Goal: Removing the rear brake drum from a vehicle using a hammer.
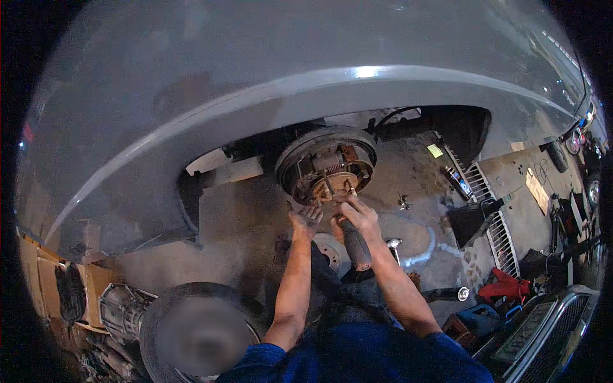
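Now working bare-handed at an exposed drum brake assembly [327, 167], set within the wheel opening of a grey car body [319, 89], just above and ahead of both hands. Gripping a dark-handled tool [357, 246] in the right hand [359, 216], fingers wrapped around its upper part, close to the brake's lower edge. Holding nothing visible in the left hand [306, 219] — turned partly palm-up, with fingers loosely spread and raised near the bottom of the brake, impossible to tell whether touching it.

Reaching forward from blue sleeves [263, 352], over a metal disc [325, 244] partly hidden below the hands, with a shiny metal tool [394, 243] just to the right. Surrounded farther right by small metal parts [403, 202], a blue-and-white tube [458, 182], a long slatted grille [502, 246] and a red cloth [504, 286]. Flanked at lower left by a wheel [154, 332] — blurred across the middle — beside a ribbed metal housing [124, 309] and cardboard [92, 287].
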The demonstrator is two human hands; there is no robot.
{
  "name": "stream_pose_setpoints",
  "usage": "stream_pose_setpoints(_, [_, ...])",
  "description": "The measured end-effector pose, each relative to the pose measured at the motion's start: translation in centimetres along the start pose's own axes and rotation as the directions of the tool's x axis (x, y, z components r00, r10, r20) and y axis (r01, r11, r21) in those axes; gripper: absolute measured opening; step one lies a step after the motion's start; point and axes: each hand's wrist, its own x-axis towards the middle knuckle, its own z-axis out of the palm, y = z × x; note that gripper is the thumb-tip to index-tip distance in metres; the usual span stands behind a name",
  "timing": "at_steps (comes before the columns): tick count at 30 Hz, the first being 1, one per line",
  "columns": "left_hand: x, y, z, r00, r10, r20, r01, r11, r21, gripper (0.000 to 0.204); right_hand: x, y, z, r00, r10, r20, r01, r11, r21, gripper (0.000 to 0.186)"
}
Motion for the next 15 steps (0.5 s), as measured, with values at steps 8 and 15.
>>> stream_pose_setpoints(8, [1.9, -0.3, -5.6, 0.999, -0.014, -0.044, 0.017, 0.998, 0.068, 0.084, 2.5, -1.0, 0.3, 0.998, -0.013, 0.063, 0.018, 0.996, -0.083, 0.035])
stream_pose_setpoints(15, [-1.7, -1.1, -13.7, 0.904, 0.424, 0.05, -0.357, 0.686, 0.635, 0.072, 5.5, -3.1, -2.1, 0.985, -0.009, 0.171, 0.029, 0.993, -0.113, 0.035])
